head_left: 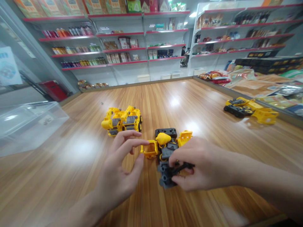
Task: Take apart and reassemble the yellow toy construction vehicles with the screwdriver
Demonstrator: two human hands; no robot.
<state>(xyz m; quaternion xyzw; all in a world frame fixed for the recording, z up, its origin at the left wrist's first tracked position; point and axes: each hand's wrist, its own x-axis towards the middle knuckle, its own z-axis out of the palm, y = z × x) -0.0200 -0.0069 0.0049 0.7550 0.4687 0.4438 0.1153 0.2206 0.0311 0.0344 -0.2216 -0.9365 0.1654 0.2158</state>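
A partly built yellow and grey toy vehicle [167, 148] lies on the wooden table [71, 164] in front of me. My right hand [203, 165] is closed on a thin black part at the toy's lower grey end [165, 179]. My left hand [119, 170] hovers just left of the toy with its fingers spread, the fingertips close to a yellow bucket-shaped piece [149, 150] and not gripping it. Farther back stands a complete yellow toy truck [121, 120].
Another yellow and black toy vehicle [251, 110] lies at the table's right side. A clear plastic box [26, 124] stands at the left edge. Packaged goods [255, 83] pile beyond the right edge. Store shelves [118, 47] line the back wall.
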